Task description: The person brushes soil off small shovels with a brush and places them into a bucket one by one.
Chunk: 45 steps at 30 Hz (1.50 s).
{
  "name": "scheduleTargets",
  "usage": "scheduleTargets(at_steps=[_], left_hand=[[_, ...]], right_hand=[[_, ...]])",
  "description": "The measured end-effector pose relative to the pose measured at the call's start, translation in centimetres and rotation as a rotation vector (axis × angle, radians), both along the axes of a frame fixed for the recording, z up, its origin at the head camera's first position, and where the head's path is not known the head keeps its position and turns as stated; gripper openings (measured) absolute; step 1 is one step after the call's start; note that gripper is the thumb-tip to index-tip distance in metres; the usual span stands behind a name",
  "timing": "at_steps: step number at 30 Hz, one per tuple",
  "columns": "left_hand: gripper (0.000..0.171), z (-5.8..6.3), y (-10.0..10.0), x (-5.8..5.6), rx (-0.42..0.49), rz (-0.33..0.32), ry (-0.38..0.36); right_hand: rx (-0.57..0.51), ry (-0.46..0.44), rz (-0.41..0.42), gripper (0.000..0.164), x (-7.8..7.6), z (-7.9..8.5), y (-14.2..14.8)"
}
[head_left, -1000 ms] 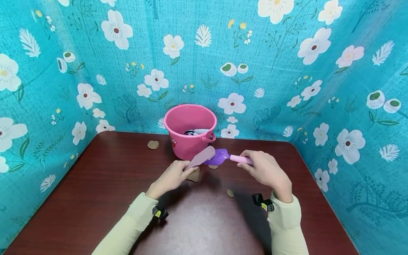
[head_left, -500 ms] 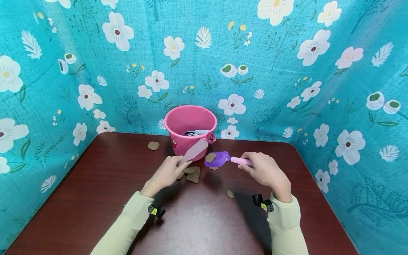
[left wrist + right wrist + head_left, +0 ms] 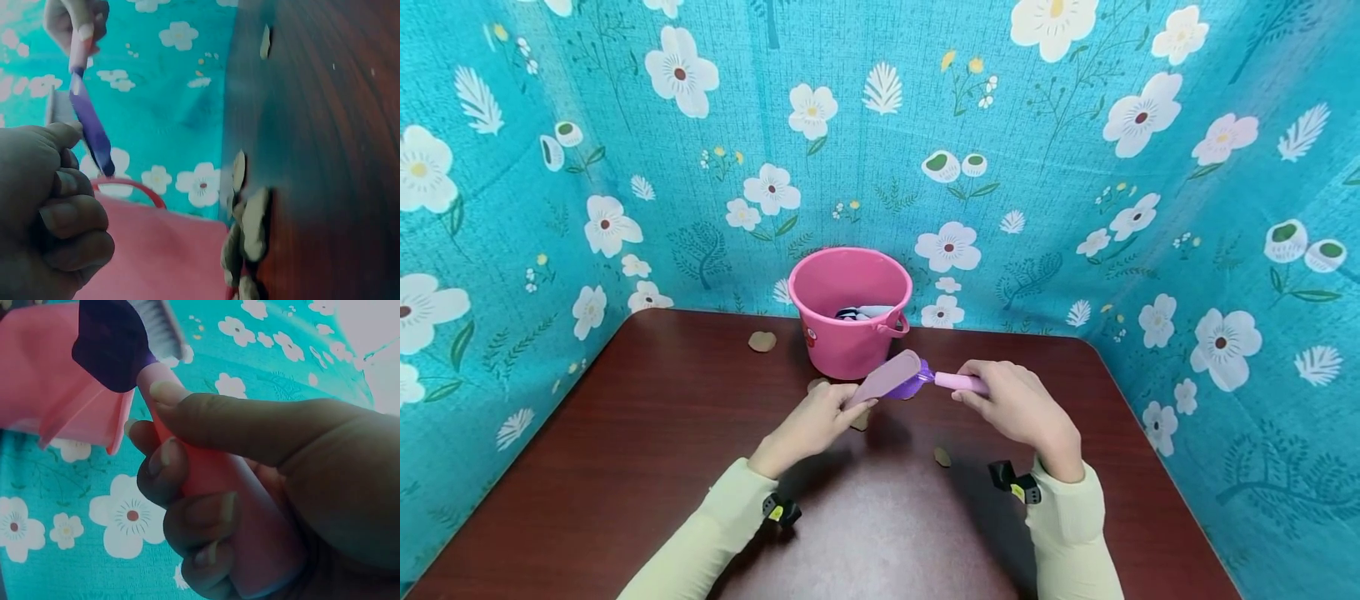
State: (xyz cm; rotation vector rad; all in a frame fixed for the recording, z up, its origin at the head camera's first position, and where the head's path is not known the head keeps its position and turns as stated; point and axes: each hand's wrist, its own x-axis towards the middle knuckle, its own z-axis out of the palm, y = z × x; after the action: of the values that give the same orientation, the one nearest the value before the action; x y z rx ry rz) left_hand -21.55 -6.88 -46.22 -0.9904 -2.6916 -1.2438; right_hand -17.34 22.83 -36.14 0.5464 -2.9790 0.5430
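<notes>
My left hand (image 3: 808, 425) grips a pink brush (image 3: 887, 377), whose pale bristles show in the right wrist view. My right hand (image 3: 1018, 408) holds the pink handle of a small shovel with a purple blade (image 3: 112, 350), fingers and thumb wrapped round it. The brush overlaps the blade in the head view and hides most of it, so whatever lies on the blade is covered. Below the tools, several flat tan pieces (image 3: 253, 225) lie clustered on the dark table, partly behind my left hand in the head view.
A pink bucket (image 3: 850, 354) stands just behind the tools, with black-and-white and pale things (image 3: 853, 313) inside. One tan piece (image 3: 762, 342) lies left of the bucket, another (image 3: 942, 457) towards the front right. Flowered turquoise cloth (image 3: 880, 200) surrounds the table's back and sides.
Half a second ago the brush was off to the left and a tan piece showed on the shovel blade. Since then the brush has swung right, over the blade.
</notes>
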Motion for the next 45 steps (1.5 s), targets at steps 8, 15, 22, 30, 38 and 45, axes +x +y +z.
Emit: scheduleTargets(at_steps=[8, 15, 22, 30, 38, 45], left_hand=[[0.024, -0.3, -1.1, -1.1, -0.027, 0.06, -0.078], [0.025, -0.1, -1.9, -1.4, -0.069, 0.185, -0.05], [0.021, 0.4, -2.3, -1.3, -0.031, 0.254, -0.025], [0.023, 1.0, -0.2, 0.1, 0.122, 0.111, 0.045], [0.017, 0.2, 1.1, 0.8, 0.032, 0.038, 0.019], [0.021, -0.3, -0.2, -0.5, -0.019, 0.121, 0.005]], right_hand=[[0.013, 0.02, -0.008, 0.029, 0.0, 0.1, 0.5], [0.018, 0.015, -0.016, 0.029, -0.1, 0.1, 0.5], [0.009, 0.001, -0.017, 0.03, -0.1, 0.1, 0.4], [0.007, -0.008, -0.019, 0.029, -0.2, -0.2, 0.0], [0.003, -0.006, 0.013, 0.03, 0.1, 0.0, -0.3], [0.009, -0.004, -0.002, 0.029, 0.1, 0.1, 0.0]])
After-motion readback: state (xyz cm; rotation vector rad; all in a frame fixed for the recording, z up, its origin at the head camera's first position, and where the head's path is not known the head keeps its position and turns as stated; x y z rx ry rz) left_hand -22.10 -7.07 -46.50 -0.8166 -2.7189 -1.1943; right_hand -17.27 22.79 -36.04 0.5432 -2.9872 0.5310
